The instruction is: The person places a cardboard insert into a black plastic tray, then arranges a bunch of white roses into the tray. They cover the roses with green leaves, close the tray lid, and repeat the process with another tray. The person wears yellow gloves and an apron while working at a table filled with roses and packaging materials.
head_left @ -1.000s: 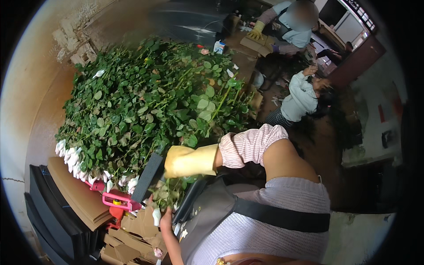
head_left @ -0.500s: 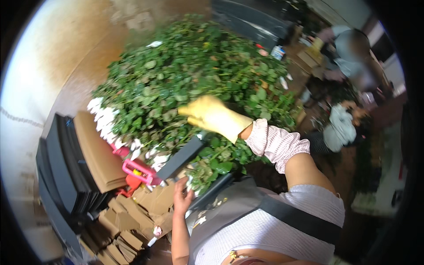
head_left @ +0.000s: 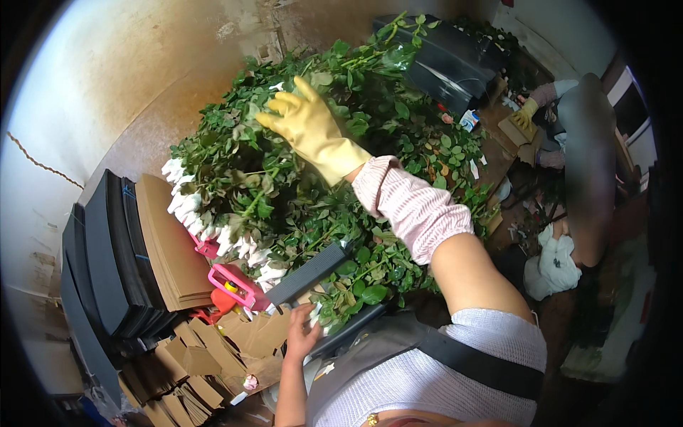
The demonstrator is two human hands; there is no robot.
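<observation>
A big pile of leafy rose stems (head_left: 384,107) lies in front of me, with white-wrapped heads (head_left: 185,203) along its left edge. My right hand (head_left: 299,124), in a yellow rubber glove, reaches high over the pile, fingers spread against the leaves. My bare left hand (head_left: 302,334) is low in the middle, fingers slightly bent and apart, touching a smaller bunch (head_left: 359,292) near its white heads. Beside that bunch are a dark ridged bar (head_left: 306,277) and a dark rail along my apron. A pink-handled tool (head_left: 235,281) sits left of the bar.
Grey and brown cardboard sheets (head_left: 163,235) stand at the left, above folded cardboard (head_left: 192,363). Dark plastic (head_left: 448,60) lies behind the pile. At the right, a co-worker's gloved hand (head_left: 526,114) rests by a box, and a second person in a pale top (head_left: 548,267) is lower down.
My gloved right hand has moved up and away over the pile, its fingers now spread. Leafy stems at the back stand higher. My view has shifted, and the scene sits further right.
</observation>
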